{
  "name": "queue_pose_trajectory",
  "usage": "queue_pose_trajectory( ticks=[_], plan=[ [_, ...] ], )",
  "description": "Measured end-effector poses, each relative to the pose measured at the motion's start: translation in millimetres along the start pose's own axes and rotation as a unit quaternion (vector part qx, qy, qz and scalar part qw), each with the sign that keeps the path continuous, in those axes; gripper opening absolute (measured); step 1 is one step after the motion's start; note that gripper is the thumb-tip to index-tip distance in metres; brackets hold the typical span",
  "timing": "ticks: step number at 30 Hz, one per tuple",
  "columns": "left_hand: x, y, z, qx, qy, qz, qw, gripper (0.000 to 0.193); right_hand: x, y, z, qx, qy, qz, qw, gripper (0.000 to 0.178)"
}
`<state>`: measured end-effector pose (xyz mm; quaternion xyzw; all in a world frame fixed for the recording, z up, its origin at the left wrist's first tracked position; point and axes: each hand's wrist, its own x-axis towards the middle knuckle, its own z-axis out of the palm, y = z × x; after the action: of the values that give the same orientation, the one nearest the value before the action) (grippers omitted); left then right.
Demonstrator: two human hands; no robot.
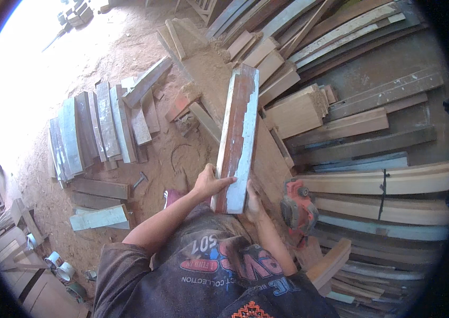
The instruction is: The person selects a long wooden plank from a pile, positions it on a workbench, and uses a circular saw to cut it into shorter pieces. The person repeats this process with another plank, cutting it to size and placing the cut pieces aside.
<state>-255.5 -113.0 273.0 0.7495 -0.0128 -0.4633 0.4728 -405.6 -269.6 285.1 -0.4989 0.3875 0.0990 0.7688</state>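
A thick wooden beam (239, 127), with flaking pale blue paint over reddish-brown wood, points away from my body. My left hand (212, 183) grips its near end from the left, thumb laid across the top face. On the opposite side my right hand (253, 200) is closed along the edge; its fingertips are partly hidden by the beam. Beneath and beyond the beam lies a dusty, sawdust-covered board (272, 159). A red and black power planer (298, 209) rests just right of my right hand.
Several old planks (92, 124) lie in a row on the dirt floor to the left. A hammer (140, 180) lies near a pale blue-painted board (100, 218). Stacked lumber (383, 180) fills the right side. Metal tins (64, 270) stand at lower left.
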Motion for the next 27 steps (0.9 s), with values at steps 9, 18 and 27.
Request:
queue_pose_trajectory(
  ticks=[9, 18, 27],
  plan=[
    [11.5, -24.6, 4.1, -0.014, 0.019, 0.008, 1.0, 0.086, 9.3, 1.2, 6.2, -0.163, 0.025, -0.014, 0.986, 0.087],
    [10.6, -43.7, 1.5, -0.228, -0.13, -0.042, 0.964, 0.067, -25.5, -40.4, 23.3, -0.31, 0.066, -0.065, 0.946, 0.074],
    [13.9, -32.9, 32.4, -0.528, -0.189, -0.017, 0.828, 0.083, -54.4, -86.6, 44.3, -0.391, -0.002, -0.282, 0.876, 0.058]
  ],
)
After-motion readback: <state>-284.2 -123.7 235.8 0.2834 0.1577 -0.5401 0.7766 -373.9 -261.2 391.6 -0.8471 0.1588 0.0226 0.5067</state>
